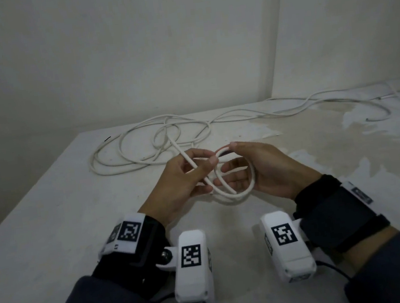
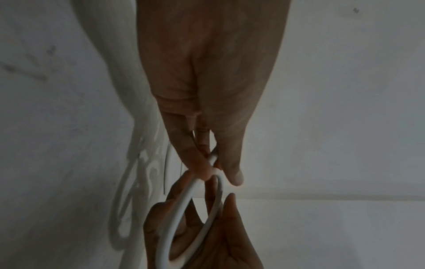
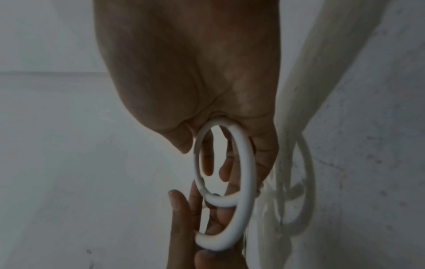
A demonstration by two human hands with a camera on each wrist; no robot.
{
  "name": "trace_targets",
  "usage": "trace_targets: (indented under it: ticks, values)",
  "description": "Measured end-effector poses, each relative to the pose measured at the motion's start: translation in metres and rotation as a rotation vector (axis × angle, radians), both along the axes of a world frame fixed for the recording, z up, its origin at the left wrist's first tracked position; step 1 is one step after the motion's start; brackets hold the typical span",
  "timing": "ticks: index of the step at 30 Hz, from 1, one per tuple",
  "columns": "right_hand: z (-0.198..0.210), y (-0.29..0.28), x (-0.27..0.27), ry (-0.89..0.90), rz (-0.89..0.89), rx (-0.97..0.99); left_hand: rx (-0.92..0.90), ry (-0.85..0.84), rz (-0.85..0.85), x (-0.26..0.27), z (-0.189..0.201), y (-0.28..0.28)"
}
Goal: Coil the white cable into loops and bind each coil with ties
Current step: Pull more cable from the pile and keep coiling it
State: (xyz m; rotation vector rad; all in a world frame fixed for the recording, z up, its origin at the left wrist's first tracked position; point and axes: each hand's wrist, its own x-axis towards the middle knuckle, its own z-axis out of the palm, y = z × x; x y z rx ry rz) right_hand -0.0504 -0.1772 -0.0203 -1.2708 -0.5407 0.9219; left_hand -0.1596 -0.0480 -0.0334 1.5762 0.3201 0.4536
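A long white cable [image 1: 142, 143] lies in loose tangles at the back of the white table [image 1: 60, 193]. One strand rises from it to my hands at the centre. My left hand [image 1: 211, 160] pinches that strand between thumb and fingers, and the strand crosses its palm. My right hand [image 1: 228, 163] holds a small coil [image 1: 246, 186] of about two loops, thumb on top and fingers through it. The left wrist view has the left hand [image 2: 211, 171] pinching the cable [image 2: 174, 214] above the right hand. In the right wrist view the coil [image 3: 245, 163] sits in the right hand's palm.
More cable [image 1: 339, 104] trails across the back right of the table, over a stained, patchy area [image 1: 344, 148]. White walls meet in a corner behind. The table's left edge [image 1: 23, 198] runs diagonally. A small dark mark [image 1: 107, 138] lies near the back left.
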Motion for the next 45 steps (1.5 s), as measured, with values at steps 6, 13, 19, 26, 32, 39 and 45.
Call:
trace_targets:
  ticks: [6, 13, 19, 26, 32, 39, 45]
  values:
    - [0.002, 0.000, 0.000, 0.068, 0.051, 0.002, 0.005, 0.067, -0.045, -0.001, -0.001, 0.001]
    - [-0.003, -0.001, 0.003, -0.100, 0.006, 0.063, -0.368, -0.197, 0.154, 0.006, 0.002, 0.002]
    - [-0.004, 0.001, 0.004, -0.058, -0.112, 0.177, -0.420, -0.230, 0.106, 0.008, 0.001, -0.002]
    - [-0.008, 0.002, 0.006, -0.026, -0.235, 0.231, -0.367, -0.179, 0.068, 0.006, -0.002, -0.004]
    - [-0.008, 0.003, 0.010, 0.022, -0.278, 0.259, -0.443, -0.160, 0.012, 0.005, -0.002, -0.006]
    - [-0.010, 0.008, 0.001, 0.203, -0.065, 0.262, -0.553, -0.154, -0.084, 0.007, -0.002, -0.008]
    - [-0.009, 0.014, 0.007, 0.314, -0.265, 0.433, -0.669, -0.168, 0.032, 0.012, -0.001, -0.007]
